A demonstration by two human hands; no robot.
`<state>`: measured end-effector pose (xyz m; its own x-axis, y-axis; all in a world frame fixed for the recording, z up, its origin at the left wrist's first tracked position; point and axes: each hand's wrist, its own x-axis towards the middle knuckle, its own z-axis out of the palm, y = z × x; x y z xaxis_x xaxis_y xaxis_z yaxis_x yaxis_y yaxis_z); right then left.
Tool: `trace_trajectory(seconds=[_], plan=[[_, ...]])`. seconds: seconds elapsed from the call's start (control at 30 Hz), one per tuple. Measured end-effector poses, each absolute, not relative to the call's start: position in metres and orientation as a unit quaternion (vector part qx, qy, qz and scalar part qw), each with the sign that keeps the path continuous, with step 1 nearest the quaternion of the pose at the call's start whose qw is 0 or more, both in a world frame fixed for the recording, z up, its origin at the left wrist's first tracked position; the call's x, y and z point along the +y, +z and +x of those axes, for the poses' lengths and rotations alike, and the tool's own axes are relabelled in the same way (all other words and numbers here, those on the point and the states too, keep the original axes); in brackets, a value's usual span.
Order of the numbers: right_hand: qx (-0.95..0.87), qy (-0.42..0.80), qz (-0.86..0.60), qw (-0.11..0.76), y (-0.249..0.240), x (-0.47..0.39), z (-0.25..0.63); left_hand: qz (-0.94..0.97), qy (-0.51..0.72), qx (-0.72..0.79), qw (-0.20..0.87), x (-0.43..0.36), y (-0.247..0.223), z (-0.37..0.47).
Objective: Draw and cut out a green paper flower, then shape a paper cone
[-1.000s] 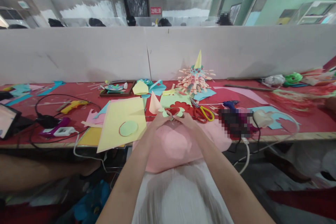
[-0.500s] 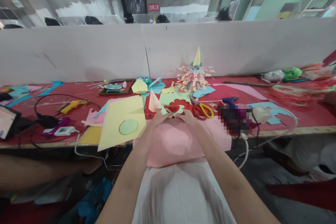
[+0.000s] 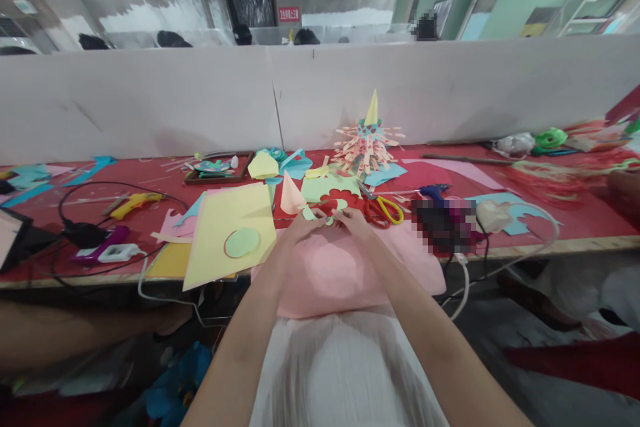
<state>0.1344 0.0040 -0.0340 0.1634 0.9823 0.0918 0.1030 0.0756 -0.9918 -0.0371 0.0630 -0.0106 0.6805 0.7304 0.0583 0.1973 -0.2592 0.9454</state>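
My left hand (image 3: 301, 227) and my right hand (image 3: 352, 221) meet at the table's front edge, fingers closed. Between them they pinch a pale green paper strip (image 3: 309, 214) with a scalloped edge, bent into a curve. My fingers cover part of the strip. Just beyond my left hand stands a peach paper cone (image 3: 291, 195). Scissors (image 3: 389, 209) with yellow and red handles lie right of my right hand. A green paper sheet (image 3: 323, 188) with a scalloped cut edge lies behind the hands. Pink paper (image 3: 335, 270) lies beneath my wrists, hanging over the edge.
A yellow sheet (image 3: 207, 230) with a green paper circle (image 3: 243, 241) lies on the left. Further left are a yellow glue gun (image 3: 136, 205) and cables. A fringed paper model (image 3: 369, 140) stands against the white partition (image 3: 200, 100). At the right are a blue glue gun (image 3: 435, 191) and a white cable.
The curve of the green strip has dropped lower between my fingers, and less of it shows. My hands stay close together. The whole view has shifted slightly.
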Motion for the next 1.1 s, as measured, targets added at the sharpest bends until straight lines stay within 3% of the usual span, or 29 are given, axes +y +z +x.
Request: trace_trajectory(seconds=[0.23, 0.57, 1.1], plan=[[-0.509, 0.414, -0.537, 0.529, -0.0363, 0.0038, 0.1328, 0.745, 0.253, 0.296, 0.542, 0.061, -0.0111, -0.0375], [-0.38, 0.461, -0.488, 0.636, -0.0316, 0.0044, 0.1397, 0.743, 0.214, 0.302, 0.558, 0.0602, -0.0103, -0.0395], [-0.423, 0.415, -0.508, 0.625, -0.0307, 0.0045, 0.1396, 0.742, 0.233, 0.32, 0.54, 0.0599, -0.0071, -0.0384]])
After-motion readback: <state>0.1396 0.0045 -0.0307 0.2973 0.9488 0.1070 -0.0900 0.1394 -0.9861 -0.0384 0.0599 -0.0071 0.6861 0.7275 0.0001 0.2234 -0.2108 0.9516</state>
